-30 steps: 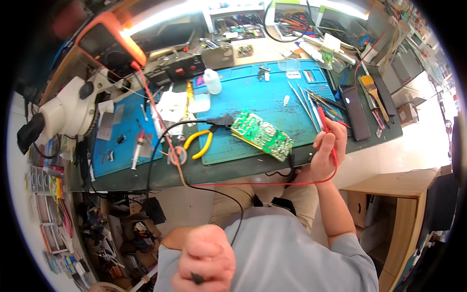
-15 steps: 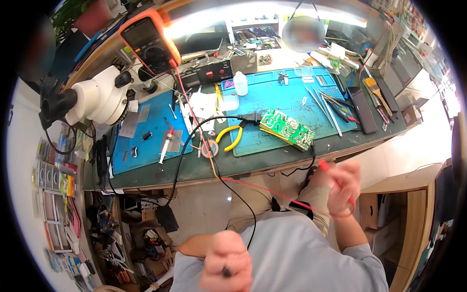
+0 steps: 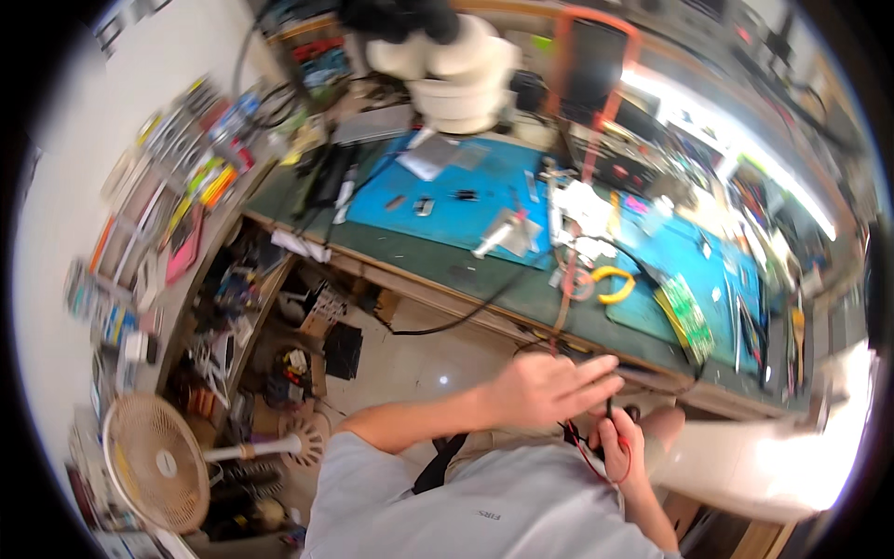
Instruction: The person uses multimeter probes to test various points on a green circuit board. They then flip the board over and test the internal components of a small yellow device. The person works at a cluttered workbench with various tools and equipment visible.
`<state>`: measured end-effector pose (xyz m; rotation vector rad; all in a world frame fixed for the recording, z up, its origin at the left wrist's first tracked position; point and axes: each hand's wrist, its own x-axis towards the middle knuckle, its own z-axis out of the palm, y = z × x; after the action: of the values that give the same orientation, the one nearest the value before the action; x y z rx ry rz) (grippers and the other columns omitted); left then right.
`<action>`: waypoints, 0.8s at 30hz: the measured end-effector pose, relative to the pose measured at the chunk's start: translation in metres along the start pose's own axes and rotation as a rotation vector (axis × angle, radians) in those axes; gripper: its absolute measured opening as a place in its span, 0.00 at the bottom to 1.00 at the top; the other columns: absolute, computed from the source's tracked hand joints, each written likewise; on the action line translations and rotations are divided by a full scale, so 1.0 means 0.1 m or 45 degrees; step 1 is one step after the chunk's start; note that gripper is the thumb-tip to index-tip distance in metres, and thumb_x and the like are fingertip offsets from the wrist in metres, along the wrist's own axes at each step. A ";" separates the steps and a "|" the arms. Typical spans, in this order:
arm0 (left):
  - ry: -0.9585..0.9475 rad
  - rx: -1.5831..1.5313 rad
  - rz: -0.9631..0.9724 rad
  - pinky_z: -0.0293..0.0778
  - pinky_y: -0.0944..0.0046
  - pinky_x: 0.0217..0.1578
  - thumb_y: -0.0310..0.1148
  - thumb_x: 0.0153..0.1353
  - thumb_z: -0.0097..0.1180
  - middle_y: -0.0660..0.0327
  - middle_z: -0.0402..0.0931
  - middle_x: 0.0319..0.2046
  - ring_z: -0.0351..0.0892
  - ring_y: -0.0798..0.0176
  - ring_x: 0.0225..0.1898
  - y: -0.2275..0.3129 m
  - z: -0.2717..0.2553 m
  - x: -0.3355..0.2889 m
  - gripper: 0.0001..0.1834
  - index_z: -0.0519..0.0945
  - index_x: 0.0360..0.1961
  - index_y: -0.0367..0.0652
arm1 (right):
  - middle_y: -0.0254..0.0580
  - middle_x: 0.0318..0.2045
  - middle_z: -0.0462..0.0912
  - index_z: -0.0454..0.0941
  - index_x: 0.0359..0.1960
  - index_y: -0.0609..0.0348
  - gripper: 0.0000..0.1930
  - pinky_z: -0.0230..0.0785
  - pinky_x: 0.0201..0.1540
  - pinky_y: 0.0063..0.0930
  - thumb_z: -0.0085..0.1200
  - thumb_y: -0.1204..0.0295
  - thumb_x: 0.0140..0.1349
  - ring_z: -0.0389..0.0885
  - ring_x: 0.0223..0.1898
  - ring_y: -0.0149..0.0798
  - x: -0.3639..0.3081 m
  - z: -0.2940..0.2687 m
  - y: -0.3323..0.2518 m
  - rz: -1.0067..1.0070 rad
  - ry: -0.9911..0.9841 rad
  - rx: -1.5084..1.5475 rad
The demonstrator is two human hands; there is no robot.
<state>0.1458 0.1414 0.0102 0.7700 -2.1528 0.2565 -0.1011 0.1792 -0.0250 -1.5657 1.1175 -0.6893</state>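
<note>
My right hand (image 3: 619, 445) is closed in front of my lap around multimeter test leads. A red lead (image 3: 587, 455) loops out of its grip, and a dark probe end (image 3: 610, 407) sticks up beside its fingers. Just left of it, my left hand (image 3: 540, 391) reaches across, blurred, with its fingers stretched toward that probe end; whether they touch it is unclear. The orange-cased multimeter (image 3: 593, 74) stands at the back of the bench. A green circuit board (image 3: 687, 312) lies tilted near the bench's front right edge.
Yellow-handled pliers (image 3: 615, 285) and a syringe (image 3: 495, 236) lie on the bench by blue mats (image 3: 372, 207). Behind them stands a white microscope (image 3: 456, 88). A fan (image 3: 156, 463) is at lower left, near shelves of parts. A black cable (image 3: 447, 326) hangs off the front edge.
My view has swung left. My two hands, far apart before, have come together in front of my lap. The left has loosened from a fist, and the red lead now hangs in a tighter loop.
</note>
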 end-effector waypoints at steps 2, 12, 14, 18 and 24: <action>0.289 0.251 -0.135 0.77 0.63 0.26 0.22 0.57 0.63 0.58 0.85 0.38 0.81 0.61 0.28 -0.77 -0.16 -0.25 0.12 0.84 0.43 0.44 | 0.36 0.22 0.80 0.78 0.46 0.66 0.12 0.71 0.33 0.23 0.44 0.71 0.76 0.77 0.26 0.27 -0.06 0.01 0.14 0.039 0.034 -0.058; -0.200 0.503 -1.466 0.77 0.46 0.53 0.33 0.63 0.59 0.43 0.82 0.51 0.81 0.39 0.53 -5.00 -0.66 0.04 0.20 0.79 0.56 0.39 | 0.64 0.39 0.83 0.79 0.52 0.65 0.14 0.74 0.45 0.41 0.53 0.66 0.74 0.83 0.42 0.59 0.03 0.19 0.24 0.271 0.119 -0.317; -0.411 0.477 -1.595 0.77 0.46 0.54 0.34 0.63 0.59 0.44 0.81 0.52 0.80 0.39 0.54 -5.27 -0.44 0.17 0.21 0.79 0.56 0.39 | 0.63 0.38 0.83 0.78 0.51 0.65 0.14 0.74 0.44 0.41 0.53 0.66 0.74 0.83 0.41 0.60 0.01 0.18 0.05 0.285 0.273 -0.289; -0.682 0.521 -1.651 0.76 0.45 0.54 0.35 0.63 0.60 0.44 0.81 0.52 0.79 0.39 0.54 -5.39 -0.09 0.28 0.21 0.79 0.56 0.39 | 0.63 0.37 0.83 0.78 0.49 0.65 0.13 0.75 0.42 0.41 0.53 0.66 0.74 0.83 0.38 0.60 -0.03 0.20 0.19 0.344 0.430 -0.335; -0.835 0.608 -1.615 0.74 0.43 0.54 0.36 0.62 0.62 0.44 0.80 0.53 0.78 0.39 0.55 -5.32 -0.05 0.17 0.23 0.79 0.57 0.40 | 0.45 0.24 0.85 0.80 0.40 0.65 0.12 0.77 0.34 0.33 0.48 0.68 0.74 0.86 0.27 0.43 -0.02 0.15 0.55 0.256 0.269 -0.286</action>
<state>0.4628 -0.2861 -0.0135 2.5613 -1.6803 -0.2045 -0.1057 0.1858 -0.0814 -1.5641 1.5307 -0.6201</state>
